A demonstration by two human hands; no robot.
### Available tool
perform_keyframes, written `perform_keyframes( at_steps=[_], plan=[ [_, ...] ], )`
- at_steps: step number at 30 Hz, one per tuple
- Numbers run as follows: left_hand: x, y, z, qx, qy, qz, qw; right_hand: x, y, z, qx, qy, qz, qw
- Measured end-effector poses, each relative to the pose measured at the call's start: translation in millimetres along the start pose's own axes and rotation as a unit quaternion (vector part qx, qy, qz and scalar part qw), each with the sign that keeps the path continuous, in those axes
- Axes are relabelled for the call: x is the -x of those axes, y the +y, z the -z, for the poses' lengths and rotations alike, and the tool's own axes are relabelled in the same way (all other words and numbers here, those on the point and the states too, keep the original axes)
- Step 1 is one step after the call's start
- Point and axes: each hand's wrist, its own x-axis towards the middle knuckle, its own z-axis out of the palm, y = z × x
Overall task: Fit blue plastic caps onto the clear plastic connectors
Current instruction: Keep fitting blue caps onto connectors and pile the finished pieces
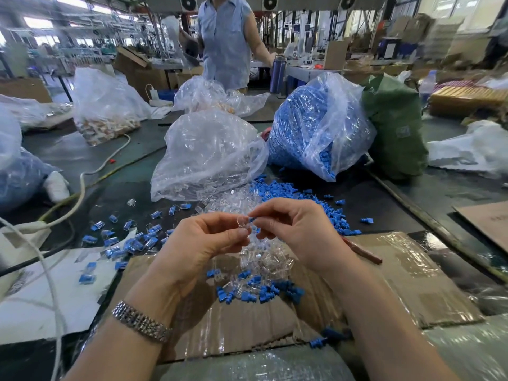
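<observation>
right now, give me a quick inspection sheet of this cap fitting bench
surface: dark table with flattened taped cardboard in front
job's things: left hand pinches a clear connector; right hand pinches a blue cap against it
clutter: loose caps, capped pieces, bag of clear parts, bag of blue caps
hands: both busy
cables: white cable on left
surroundings: person standing beyond table, boxes

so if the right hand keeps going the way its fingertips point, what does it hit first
Most likely the clear connector pinched in the left hand. The right hand holds a blue cap pointing left at it, seemingly almost touching; depth is unclear.
</observation>
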Motion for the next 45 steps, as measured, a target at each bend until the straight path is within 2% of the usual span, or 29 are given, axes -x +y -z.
perform_keyframes(
  at_steps=[6, 14, 22, 26, 38, 40, 42, 43, 45],
  plan=[
    [1, 0, -1, -0.046, 0.007, -0.002, 0.999, 4, -2, -2, 0.125, -0.003, 0.087, 0.988],
    [0, -1, -5, -0.07, 0.003, -0.019, 0.997, 6, -9, -6, 0.223, 0.002, 0.108, 0.969],
    [-1, -4, -1, 0.003, -0.016, -0.014, 1.0, 9, -14, -5, 0.188, 0.016, 0.098, 0.977],
    [-3, -6, 2, -0.011, -0.029, -0.024, 0.999, 10, -16, -4, 0.221, 0.007, 0.092, 0.971],
    [-3, -8, 2, -0.047, -0.027, -0.035, 0.998, 11, -19, -4, 0.218, -0.014, 0.074, 0.973],
    [-2, -8, 4, -0.035, -0.022, -0.03, 0.999, 10, -21, 1, 0.166, -0.006, 0.046, 0.985],
    [-3, -9, 5, 0.008, -0.014, -0.018, 1.0, 9, -17, 12, 0.207, 0.042, -0.016, 0.977],
    [-4, -9, 6, 0.036, -0.01, -0.013, 0.999, 8, -12, 19, 0.279, 0.068, -0.073, 0.955],
    [-5, -8, 7, 0.066, 0.0, -0.017, 0.998, 9, -5, 30, 0.434, 0.079, -0.231, 0.867]
  ],
)
